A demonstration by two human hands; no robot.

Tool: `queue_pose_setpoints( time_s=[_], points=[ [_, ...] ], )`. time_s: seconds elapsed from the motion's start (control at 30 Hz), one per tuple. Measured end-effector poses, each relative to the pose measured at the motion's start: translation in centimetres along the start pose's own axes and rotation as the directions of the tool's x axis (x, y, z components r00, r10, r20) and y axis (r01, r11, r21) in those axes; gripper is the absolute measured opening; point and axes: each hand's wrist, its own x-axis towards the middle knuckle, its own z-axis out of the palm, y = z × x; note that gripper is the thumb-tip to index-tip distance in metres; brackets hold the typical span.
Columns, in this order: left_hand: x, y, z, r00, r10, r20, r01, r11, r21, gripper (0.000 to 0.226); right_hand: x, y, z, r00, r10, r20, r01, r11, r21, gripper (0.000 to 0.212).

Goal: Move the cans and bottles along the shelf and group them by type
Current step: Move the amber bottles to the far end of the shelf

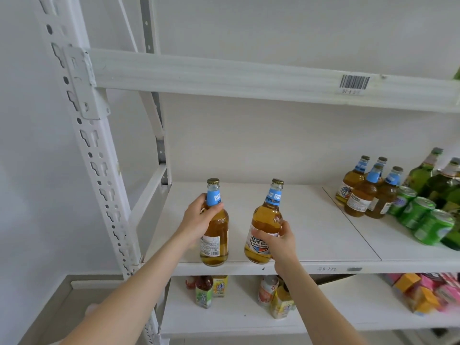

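Centrally, at the front edge of the white metal shelf board (311, 220): left amber glass beer bottle (217, 230), upright, cap up, left hand (198, 220) gripping its shoulder; right amber glass beer bottle (266, 215), top tilted rightward, right hand (282, 242) gripping its label. Clustered amber bottles (361, 192) and green cans (420, 215) stand well apart, rightward.

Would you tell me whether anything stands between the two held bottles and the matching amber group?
Nothing visible: only bare shelf lies between the right bottle, the left bottle beside it, and the amber group.
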Motion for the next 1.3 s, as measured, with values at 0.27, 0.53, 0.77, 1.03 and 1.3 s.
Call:
queue_pose_setpoints(
  time_s=[0.27, 0.53, 0.77, 1.03, 1.3],
  points=[
    [-2.3, 3.5, 8.8, 0.999, 0.018, 0.031, -0.018, 1.000, 0.005, 0.031, -0.3, -1.2, -9.8, 0.999, -0.014, -0.042, 0.011, 0.997, -0.072, 0.070],
    [-4.4, 5.7, 19.3, 0.999, 0.033, 0.037, -0.033, 0.999, -0.012, 0.030, -0.3, -1.7, -21.1, 0.999, -0.013, -0.043, 0.010, 0.996, -0.085, 0.071],
    [-3.3, 6.7, 26.6, 0.996, 0.029, 0.086, -0.030, 0.999, 0.010, 0.037, 2.0, -1.3, -27.8, 0.997, -0.007, -0.076, 0.004, 0.999, -0.038, 0.074],
    [2.2, 7.5, 34.5, 0.989, 0.048, 0.140, -0.049, 0.999, 0.003, 0.039, 8.5, -1.2, -33.7, 0.994, -0.003, -0.105, 0.002, 1.000, -0.008, 0.069],
    [7.5, 7.9, 42.8, 0.983, 0.075, 0.169, -0.075, 0.997, -0.010, 0.029, 16.0, -1.4, -40.1, 0.991, -0.001, -0.136, 0.003, 1.000, 0.011, 0.067]
  ],
)
